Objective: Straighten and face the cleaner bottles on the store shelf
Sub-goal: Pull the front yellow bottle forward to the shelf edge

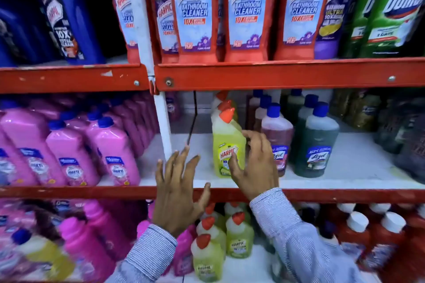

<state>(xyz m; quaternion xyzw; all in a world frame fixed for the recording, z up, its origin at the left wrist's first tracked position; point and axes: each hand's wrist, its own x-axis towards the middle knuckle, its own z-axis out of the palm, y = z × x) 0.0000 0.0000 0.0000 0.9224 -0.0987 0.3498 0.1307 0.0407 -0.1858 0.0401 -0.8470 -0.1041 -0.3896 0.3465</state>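
Observation:
A yellow-green Harpic bottle [226, 145] with an orange cap stands upright at the front of the middle shelf [345, 163], label facing me, with two like bottles lined up behind it. My right hand [255, 163] rests against its right side, thumb on the label and fingers curled at its shoulder. My left hand [179, 188] hovers open with fingers spread, left of the bottle and over the red shelf edge, touching no bottle. To the right stand a reddish Lizol bottle [277, 138] and a dark green Lizol bottle [316, 145].
Red Harpic bathroom cleaner bottles [195, 11] fill the top shelf, with green Domex bottles [395, 9] at right. Pink bottles [112, 151] crowd the middle shelf left of the white upright post [164, 135]. The bottom shelf holds more yellow-green Harpic bottles [207, 257], pink ones and red ones.

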